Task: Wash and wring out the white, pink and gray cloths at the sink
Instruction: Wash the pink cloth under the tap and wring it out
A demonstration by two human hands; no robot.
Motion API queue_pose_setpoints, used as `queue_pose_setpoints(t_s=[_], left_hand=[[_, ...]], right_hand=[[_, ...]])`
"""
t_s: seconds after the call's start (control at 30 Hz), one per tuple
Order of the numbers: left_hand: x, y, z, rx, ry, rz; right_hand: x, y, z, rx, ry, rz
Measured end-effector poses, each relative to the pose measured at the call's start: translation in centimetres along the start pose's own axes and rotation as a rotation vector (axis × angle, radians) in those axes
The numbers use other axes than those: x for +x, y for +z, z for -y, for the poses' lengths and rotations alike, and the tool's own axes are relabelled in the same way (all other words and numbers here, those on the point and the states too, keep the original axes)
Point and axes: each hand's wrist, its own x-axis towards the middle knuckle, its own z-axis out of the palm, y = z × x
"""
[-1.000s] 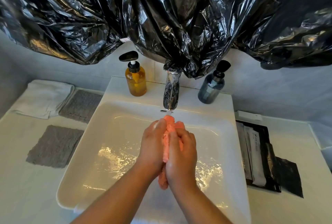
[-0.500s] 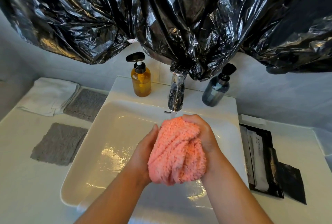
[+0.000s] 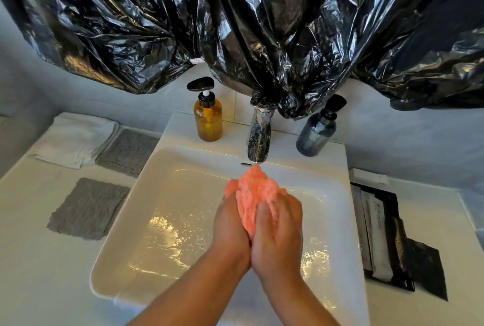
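Both hands, left (image 3: 230,223) and right (image 3: 279,231), grip bunched pink cloth (image 3: 255,194) under tap (image 3: 259,139); white cloth (image 3: 76,139), gray cloths (image 3: 89,208) wait on counter (image 3: 39,273), seemingly unwashed.

The left hand (image 3: 230,223) and right hand (image 3: 279,236) are pressed palm to palm, fingers pointed away from the body, wrists touching, both forearms bare and angled inward toward the grip.
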Motion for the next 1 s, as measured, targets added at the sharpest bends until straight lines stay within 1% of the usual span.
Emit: queue_pose_setpoints(t_s=[0.03,0.13,0.2,0.23,0.3,0.37,0.4,0.47,0.5,0.53,0.57,0.63,0.67,0.73,0.83,0.9,0.93,1.0], left_hand=[[-0.3,-0.2,0.3,0.086,0.026,0.016],[-0.9,-1.2,0.4,0.339,0.081,0.103],[-1.2,-1.6,0.4,0.421,0.098,0.172],[-1.2,-1.9,0.4,0.431,0.098,0.174],[-0.8,-2.7,0.2,0.390,0.145,0.110],[0.1,-2.8,-0.4,0.228,0.217,0.078],[0.7,-2.6,-0.7,0.147,0.232,0.049],[1.9,-2.1,-1.2,0.035,0.206,-0.009],[2.5,-2.0,-1.2,0.014,0.195,-0.020],[2.8,-1.8,-1.2,0.026,0.194,-0.033],[2.8,-1.6,-1.1,0.086,0.201,-0.043],[2.2,-1.0,-0.5,0.249,0.234,-0.022],[1.6,-0.7,-0.4,0.304,0.240,0.004],[1.1,-0.8,0.0,0.387,0.189,0.028],[0.7,-1.8,0.6,0.491,0.022,0.082],[0.8,-2.7,0.7,0.516,-0.038,0.164],[0.9,-3.1,0.8,0.528,-0.053,0.210],[1.3,-4.3,0.9,0.527,-0.107,0.241]], right_hand=[[1.1,0.0,0.2,-0.004,0.027,0.003],[5.1,-1.0,1.5,0.050,0.097,0.126],[7.3,-1.6,1.4,0.093,0.121,0.168],[8.1,-1.9,1.1,0.147,0.152,0.169],[8.8,-2.3,0.9,0.274,0.239,0.207],[8.3,-2.5,1.1,0.355,0.310,0.271],[7.5,-2.3,1.1,0.341,0.329,0.296],[5.0,-1.9,1.0,0.335,0.315,0.317],[3.5,-1.5,0.8,0.360,0.278,0.320],[2.0,-1.1,0.5,0.344,0.239,0.317],[0.8,-0.7,0.3,0.277,0.192,0.305],[-0.3,0.1,0.2,0.062,0.120,0.211],[-0.2,0.4,0.4,-0.015,0.116,0.149],[1.4,0.4,0.8,-0.104,0.131,0.075],[4.9,0.0,0.7,-0.146,0.139,0.099],[6.6,-0.5,0.9,-0.069,0.142,0.112],[7.1,-0.9,1.1,0.034,0.161,0.111],[7.5,-1.8,1.3,0.337,0.227,0.114]])
